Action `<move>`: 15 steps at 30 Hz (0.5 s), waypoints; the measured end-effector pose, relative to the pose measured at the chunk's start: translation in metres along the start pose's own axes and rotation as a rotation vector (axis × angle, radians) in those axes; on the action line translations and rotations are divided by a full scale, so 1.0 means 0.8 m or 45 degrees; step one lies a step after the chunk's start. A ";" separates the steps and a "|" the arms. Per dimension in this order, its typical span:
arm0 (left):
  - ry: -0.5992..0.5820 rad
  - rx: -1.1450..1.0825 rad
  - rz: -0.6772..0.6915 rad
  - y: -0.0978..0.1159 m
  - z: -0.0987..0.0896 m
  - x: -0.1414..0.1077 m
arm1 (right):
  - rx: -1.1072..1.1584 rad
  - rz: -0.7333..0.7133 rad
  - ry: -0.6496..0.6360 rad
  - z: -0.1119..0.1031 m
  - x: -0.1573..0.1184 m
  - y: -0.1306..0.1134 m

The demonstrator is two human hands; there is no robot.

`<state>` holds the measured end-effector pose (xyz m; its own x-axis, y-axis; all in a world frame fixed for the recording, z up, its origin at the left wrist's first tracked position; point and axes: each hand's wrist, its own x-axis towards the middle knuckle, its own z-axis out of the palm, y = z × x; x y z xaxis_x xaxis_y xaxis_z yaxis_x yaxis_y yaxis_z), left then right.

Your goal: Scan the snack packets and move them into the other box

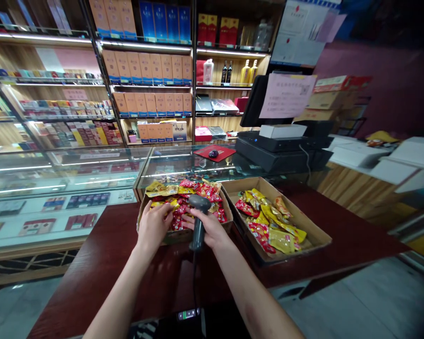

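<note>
My left hand (156,223) reaches over the left cardboard box (140,217), its fingers apart and bent down among red and yellow snack packets (178,220). Whether it touches one is hard to tell. In my right hand (212,229) is a dark grey handheld scanner (198,233), held upright at the front of that box, with a cable running down from its handle. Some fingers of the right hand stretch left behind the handle. A second cardboard box (316,231) stands to the right, holding several yellow and red packets (273,221).
Both boxes stand on a dark red wooden table (102,263). Behind it are a glass counter (183,162), a mouse (213,153) on a red mat, and a monitor (254,101) over a black cash drawer (268,150). Shelves of boxes and bottles line the back wall.
</note>
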<state>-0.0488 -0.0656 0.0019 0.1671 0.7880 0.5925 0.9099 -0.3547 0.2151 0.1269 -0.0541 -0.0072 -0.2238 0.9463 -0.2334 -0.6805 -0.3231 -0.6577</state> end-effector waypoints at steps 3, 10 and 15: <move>0.141 -0.087 0.226 0.017 0.001 0.000 | 0.017 0.006 -0.017 0.002 0.003 -0.004; 0.230 -0.262 0.463 0.047 0.014 -0.003 | -0.095 -0.203 0.115 -0.008 -0.001 -0.013; 0.308 -0.672 0.052 0.062 0.013 0.003 | -0.125 -0.299 0.198 -0.019 0.001 -0.026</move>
<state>0.0006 -0.0756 0.0058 0.0503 0.6529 0.7558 0.5815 -0.6344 0.5093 0.1515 -0.0466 -0.0049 0.0465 0.9846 -0.1683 -0.6285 -0.1021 -0.7710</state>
